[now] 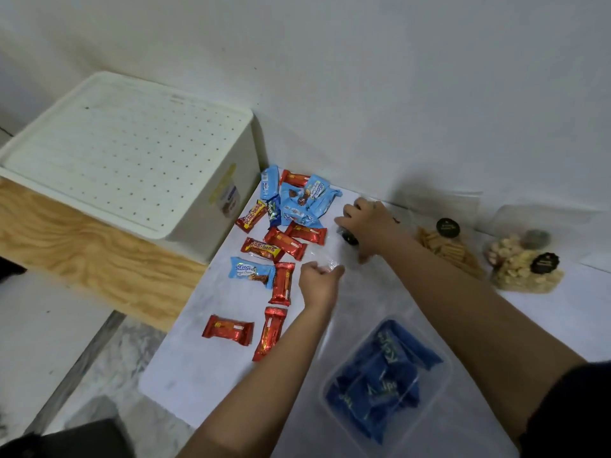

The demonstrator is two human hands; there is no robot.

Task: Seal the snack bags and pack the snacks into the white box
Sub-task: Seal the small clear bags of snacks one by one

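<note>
Head view of the packing stage. Both hands work an empty clear plastic bag (325, 259) lying on the white worktop (185, 368): the left hand (319, 280) pinches its near edge with closed fingers, while the right hand (368, 226) rests on its far end, fingers curled over a dark round label; whether they grip it cannot be told. Loose red and blue snack packets (281, 239) lie scattered just beside the bag. The white box (129, 160), lid on, stands to the left on a wooden stand. Likely risk: the thin, slippery film may slide from the pinch or crumple, or a sweeping forearm may nudge the container of blue packets (385, 378).
</note>
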